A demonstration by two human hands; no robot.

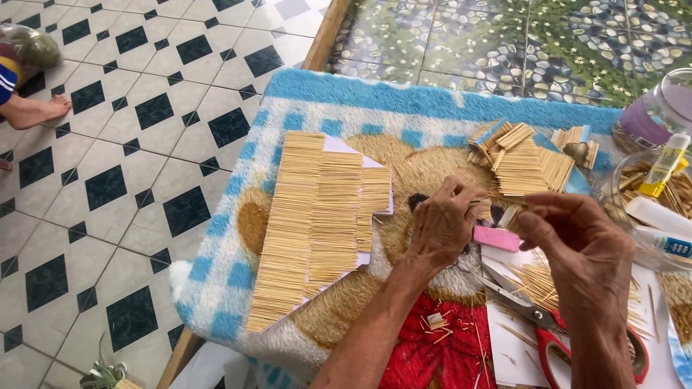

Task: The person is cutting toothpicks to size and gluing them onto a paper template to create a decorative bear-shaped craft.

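Fingers of both your left hand (441,227) and right hand (569,238) pinch the toothpick bundle (484,209); keep ends flush.

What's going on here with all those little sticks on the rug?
A person sits over a bear-pattern rug, both hands raised together. The left hand and right hand pinch a small bundle of sticks between them. To the left lies a big panel of sticks glued side by side on paper. Smaller stick panels are piled behind the hands. Red-handled scissors, loose sticks and a pink block lie below, glue bottles on the right.
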